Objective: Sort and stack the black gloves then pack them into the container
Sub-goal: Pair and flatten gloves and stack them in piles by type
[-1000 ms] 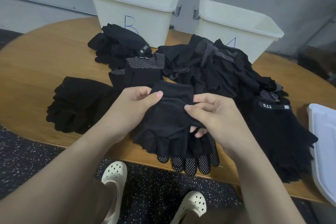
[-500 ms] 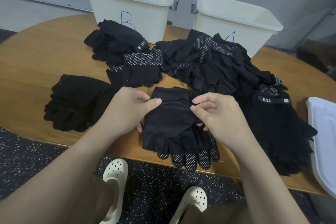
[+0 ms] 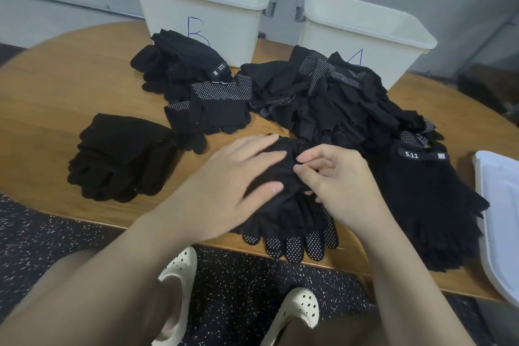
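A black glove (image 3: pixel 276 177) lies on top of a small stack of dotted black gloves (image 3: pixel 295 244) at the table's near edge. My left hand (image 3: pixel 233 182) rests flat on the glove with straight fingers. My right hand (image 3: pixel 337 180) pinches the glove's cuff edge between thumb and forefinger. A loose heap of black gloves (image 3: pixel 331 101) covers the table's middle. Sorted stacks lie at the left (image 3: pixel 123 157), at the back left (image 3: pixel 179 67), in front of that (image 3: pixel 213 109) and at the right, labelled 5.11 (image 3: pixel 427 194). Two cream containers stand behind, marked B (image 3: pixel 202 8) and A (image 3: pixel 365 34).
The wooden table (image 3: pixel 56 87) is rounded, and its near edge runs just under the glove fingertips. A white lid (image 3: pixel 500 205) lies at the right edge. Speckled dark floor and two cream clogs show below.
The glove held up between both hands has come down onto the near stack. My left hand has let go and now lies flat on it; my right hand still pinches the cuff.
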### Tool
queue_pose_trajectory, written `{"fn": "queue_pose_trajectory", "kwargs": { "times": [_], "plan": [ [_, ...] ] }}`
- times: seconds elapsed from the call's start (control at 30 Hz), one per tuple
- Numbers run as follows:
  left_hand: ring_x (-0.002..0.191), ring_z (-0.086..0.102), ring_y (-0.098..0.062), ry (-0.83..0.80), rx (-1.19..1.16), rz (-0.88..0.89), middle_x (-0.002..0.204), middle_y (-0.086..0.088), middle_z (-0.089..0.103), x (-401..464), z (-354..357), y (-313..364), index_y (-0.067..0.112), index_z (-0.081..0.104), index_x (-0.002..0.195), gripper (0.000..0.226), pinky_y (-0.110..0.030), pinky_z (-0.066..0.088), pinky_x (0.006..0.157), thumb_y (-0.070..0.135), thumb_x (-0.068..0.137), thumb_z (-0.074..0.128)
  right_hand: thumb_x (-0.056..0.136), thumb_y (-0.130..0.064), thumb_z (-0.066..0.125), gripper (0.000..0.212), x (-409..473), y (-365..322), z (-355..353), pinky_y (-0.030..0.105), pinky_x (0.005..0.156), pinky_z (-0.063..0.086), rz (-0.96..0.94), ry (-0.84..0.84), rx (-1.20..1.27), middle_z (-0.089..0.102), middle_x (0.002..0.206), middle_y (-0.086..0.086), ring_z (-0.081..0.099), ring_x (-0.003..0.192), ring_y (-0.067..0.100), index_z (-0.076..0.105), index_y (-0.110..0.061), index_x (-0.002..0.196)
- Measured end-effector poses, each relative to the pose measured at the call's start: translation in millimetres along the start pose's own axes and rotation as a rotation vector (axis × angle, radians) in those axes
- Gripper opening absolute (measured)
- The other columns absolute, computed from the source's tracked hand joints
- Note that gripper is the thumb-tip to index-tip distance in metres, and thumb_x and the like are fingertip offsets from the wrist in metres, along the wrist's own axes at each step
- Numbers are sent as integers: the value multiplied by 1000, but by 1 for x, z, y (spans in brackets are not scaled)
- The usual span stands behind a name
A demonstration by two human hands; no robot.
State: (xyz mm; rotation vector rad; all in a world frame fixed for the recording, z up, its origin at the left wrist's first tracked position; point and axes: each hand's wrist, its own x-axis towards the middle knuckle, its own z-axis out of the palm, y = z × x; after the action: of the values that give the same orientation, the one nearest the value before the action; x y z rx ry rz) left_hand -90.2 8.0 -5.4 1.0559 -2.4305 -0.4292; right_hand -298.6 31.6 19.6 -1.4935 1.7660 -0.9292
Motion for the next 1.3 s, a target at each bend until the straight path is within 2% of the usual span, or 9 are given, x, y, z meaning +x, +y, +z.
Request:
{"fn": "queue_pose_trajectory", "kwargs": {
  "times": [0.1,0.23,0.43,0.57,0.7,0.83,1.07,1.23,1.3],
  "plan": [
    [156,-7,0,-109,18,14,171,13,5,0,10,2,28,22,163,70,-17,-8,123,60,102,36,94,-17,74,7,1,1,0,14,53,51,-22,4,-33,74,84,-8,69,62,4,72,-19,100],
    [152,-22,2,-180,89,-12,170,15,-11,3,18,-3,27,0,164,87,-22,-13,124,71,97,34,88,-27,79,15,-2,2,-4,11,68,51,-176,110,-203,71,83,-17,66,75,2,73,-26,101],
    [151,-27,2,-240,95,-57,168,15,-23,8,18,-9,25,-13,163,105,-30,-11,127,82,89,34,95,-20,72,28,-6,4,-2,21,104,45,-468,-5,-362,66,124,-14,59,119,4,72,-20,122],
    [151,-28,0,-271,81,-115,167,13,-28,10,18,-12,23,-18,162,114,-33,-8,128,88,83,34,108,-23,48,44,-10,10,3,6,116,20,-387,-196,-371,45,156,-14,34,144,-6,49,-22,152],
    [150,-30,0,-273,103,-137,165,12,-32,9,18,-11,23,-21,160,116,-32,-10,128,89,82,33,111,-27,35,51,-16,29,2,23,128,10,-409,-301,-522,17,167,-22,5,152,-11,27,-30,161],
    [150,-28,1,-307,108,-150,166,13,-30,6,13,-21,24,-24,160,123,-31,-10,127,95,77,33,111,-28,28,52,-19,45,6,30,129,6,-481,-281,-615,7,169,-20,-3,155,-4,22,-27,163],
    [152,-18,4,-270,34,-169,169,15,-19,-3,-1,-26,27,-15,162,117,-29,-3,128,93,76,30,112,-27,32,48,-21,42,2,23,128,3,-432,-304,-480,15,166,-27,2,154,-8,28,-34,159],
    [154,0,5,-119,-59,-215,171,18,2,-16,-14,-29,31,3,165,86,-27,10,128,74,94,25,104,-25,55,29,3,-10,-14,21,110,40,-420,-184,-344,63,133,-20,52,127,-9,67,-30,130],
    [154,4,4,-95,-63,-225,170,19,7,-22,-18,-34,32,7,165,79,-26,13,127,69,98,29,102,-21,59,22,22,-38,-8,11,98,42,-497,-94,-371,68,118,-18,57,113,-12,71,-22,119]
  ]
}}
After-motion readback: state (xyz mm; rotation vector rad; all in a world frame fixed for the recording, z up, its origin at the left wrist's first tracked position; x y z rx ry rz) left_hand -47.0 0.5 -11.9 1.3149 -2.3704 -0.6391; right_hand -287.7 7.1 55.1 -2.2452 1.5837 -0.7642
